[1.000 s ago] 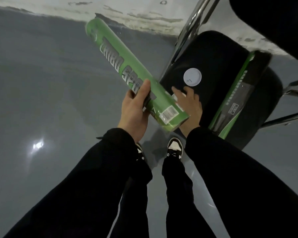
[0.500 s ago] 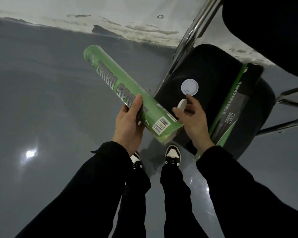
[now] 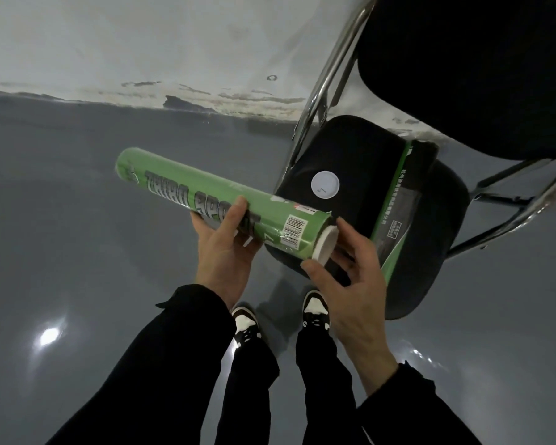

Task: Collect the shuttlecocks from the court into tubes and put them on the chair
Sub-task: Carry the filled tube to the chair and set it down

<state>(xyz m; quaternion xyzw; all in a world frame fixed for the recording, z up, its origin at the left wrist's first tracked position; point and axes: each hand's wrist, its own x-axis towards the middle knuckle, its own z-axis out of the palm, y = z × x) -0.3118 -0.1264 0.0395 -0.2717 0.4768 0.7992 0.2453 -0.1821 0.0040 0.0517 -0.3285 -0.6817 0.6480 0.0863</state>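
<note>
Left hand (image 3: 227,252) gripping tube (image 3: 219,200), right hand (image 3: 350,281) capping

we see a long green cardboard shuttlecock tube (image 3: 206,195) with bold dark lettering and a white barcode label near one end, held nearly level above the grey floor, its far end angled slightly up and to the left. a white plastic cap (image 3: 326,244) sits at its near end, just at the mouth. behind it stands a black padded chair with chrome legs (image 3: 350,149), and on its seat lie a second round white cap (image 3: 325,185), flat, and a dark green-edged tube box (image 3: 398,213) lying lengthwise along the seat.
</note>
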